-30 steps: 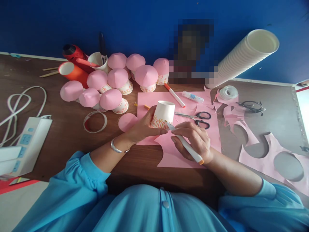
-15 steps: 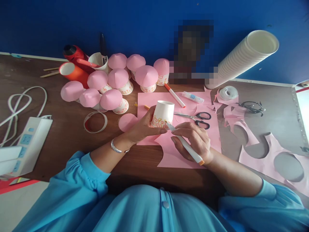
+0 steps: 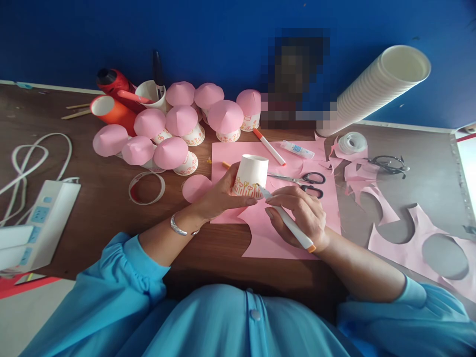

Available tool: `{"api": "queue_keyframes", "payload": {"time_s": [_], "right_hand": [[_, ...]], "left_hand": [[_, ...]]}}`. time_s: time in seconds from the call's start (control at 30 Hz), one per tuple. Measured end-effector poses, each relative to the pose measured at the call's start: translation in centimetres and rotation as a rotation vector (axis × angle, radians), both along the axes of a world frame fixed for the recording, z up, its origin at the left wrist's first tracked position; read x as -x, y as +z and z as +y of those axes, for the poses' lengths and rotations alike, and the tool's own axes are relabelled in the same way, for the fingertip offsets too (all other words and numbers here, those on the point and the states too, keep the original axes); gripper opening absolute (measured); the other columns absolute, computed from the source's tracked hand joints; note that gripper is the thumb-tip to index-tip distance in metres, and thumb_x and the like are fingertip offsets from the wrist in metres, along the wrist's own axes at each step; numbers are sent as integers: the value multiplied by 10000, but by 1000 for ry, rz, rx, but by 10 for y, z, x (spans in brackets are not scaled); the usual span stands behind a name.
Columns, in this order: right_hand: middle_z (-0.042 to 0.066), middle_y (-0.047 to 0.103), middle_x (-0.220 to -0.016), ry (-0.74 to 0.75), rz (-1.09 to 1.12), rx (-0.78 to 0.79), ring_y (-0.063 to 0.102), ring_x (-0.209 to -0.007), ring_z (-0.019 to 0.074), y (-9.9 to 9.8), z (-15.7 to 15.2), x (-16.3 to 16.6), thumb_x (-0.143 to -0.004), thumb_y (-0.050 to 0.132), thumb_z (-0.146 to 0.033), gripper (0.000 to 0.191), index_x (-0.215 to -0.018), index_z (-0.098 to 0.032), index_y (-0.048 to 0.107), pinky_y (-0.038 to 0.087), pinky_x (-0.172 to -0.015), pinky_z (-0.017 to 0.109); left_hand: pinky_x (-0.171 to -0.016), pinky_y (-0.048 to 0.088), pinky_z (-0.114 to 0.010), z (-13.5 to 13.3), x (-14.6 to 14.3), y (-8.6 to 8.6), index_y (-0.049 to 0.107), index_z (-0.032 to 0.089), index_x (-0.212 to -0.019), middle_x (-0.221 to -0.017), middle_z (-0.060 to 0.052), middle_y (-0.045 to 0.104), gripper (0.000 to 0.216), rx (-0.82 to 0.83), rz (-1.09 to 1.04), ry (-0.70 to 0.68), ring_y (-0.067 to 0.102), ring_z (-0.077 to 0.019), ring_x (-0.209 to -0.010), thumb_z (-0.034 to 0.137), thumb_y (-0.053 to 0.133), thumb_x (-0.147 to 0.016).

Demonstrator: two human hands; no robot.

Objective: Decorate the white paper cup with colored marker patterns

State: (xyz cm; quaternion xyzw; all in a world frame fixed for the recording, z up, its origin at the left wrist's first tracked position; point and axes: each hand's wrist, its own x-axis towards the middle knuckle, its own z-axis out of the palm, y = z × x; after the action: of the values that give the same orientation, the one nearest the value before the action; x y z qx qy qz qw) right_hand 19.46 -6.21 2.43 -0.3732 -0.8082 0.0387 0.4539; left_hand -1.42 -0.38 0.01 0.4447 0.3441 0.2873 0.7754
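Note:
A white paper cup [image 3: 253, 170], bottom end up, is in my left hand [image 3: 223, 193], fingers and thumb wrapped round its lower part. Orange and yellow flower drawings run round the cup near its rim. My right hand [image 3: 299, 213] grips a white marker [image 3: 288, 223] with an orange end, its tip at the drawn band on the cup's right side. Beneath both hands lies pink paper [image 3: 275, 243]. Scissors [image 3: 297, 179] with black handles rest on it behind the cup, near an orange-and-white marker [image 3: 269, 148] and a glue bottle [image 3: 297, 149].
Several decorated cups with pink cone tops [image 3: 225, 117] stand at the back left. A tall stack of paper cups [image 3: 375, 89] leans at the back right. Glasses [image 3: 388, 164], tape [image 3: 351, 142] and cut pink scraps [image 3: 420, 233] lie right. A power strip [image 3: 52, 218] sits left.
The marker tip has shifted slightly right and up along the cup's drawn band, with my right hand moving a little right. My left hand still holds the cup in nearly the same place.

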Motion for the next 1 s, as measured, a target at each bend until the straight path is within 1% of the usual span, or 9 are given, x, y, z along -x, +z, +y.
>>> {"api": "queue_keyframes", "payload": {"time_s": [0.2,0.47,0.7,0.83,1.0], "right_hand": [[39,725,-813,-10,-10,-12,726,-709,195,1,0,0,-911,652,-94,259,-1149,-190,616,596,-601,301],[28,728,-815,-1,-6,7,726,-708,198,1,0,0,-911,643,-115,280,-1176,-204,616,588,-604,304],[27,712,-810,7,-1,8,710,-690,186,1,0,1,-918,639,-109,239,-1136,-203,611,576,-581,298],[36,704,-805,19,-2,-2,705,-690,184,2,0,1,-925,633,-108,206,-1112,-191,609,573,-576,294],[33,710,-814,12,-5,-1,708,-703,182,2,0,1,-923,638,-102,237,-1139,-194,608,582,-592,292]], "left_hand": [[-972,539,-448,0,0,0,547,284,-1301,-1200,-42,635,714,7,-3,5,633,-279,-1166,284,929,-699],[-982,532,-444,0,1,-2,549,283,-1319,-1214,-51,628,712,-24,5,6,619,-277,-1171,287,921,-712],[-959,529,-420,0,0,-1,548,289,-1301,-1178,-28,620,703,-4,-10,9,625,-251,-1133,273,923,-708],[-974,526,-428,0,1,-2,551,284,-1310,-1207,-44,625,706,-13,-4,9,617,-271,-1171,274,924,-711],[-1014,525,-455,0,2,-5,548,292,-1331,-1277,-63,624,704,-24,-13,0,599,-304,-1246,264,912,-729]]}}
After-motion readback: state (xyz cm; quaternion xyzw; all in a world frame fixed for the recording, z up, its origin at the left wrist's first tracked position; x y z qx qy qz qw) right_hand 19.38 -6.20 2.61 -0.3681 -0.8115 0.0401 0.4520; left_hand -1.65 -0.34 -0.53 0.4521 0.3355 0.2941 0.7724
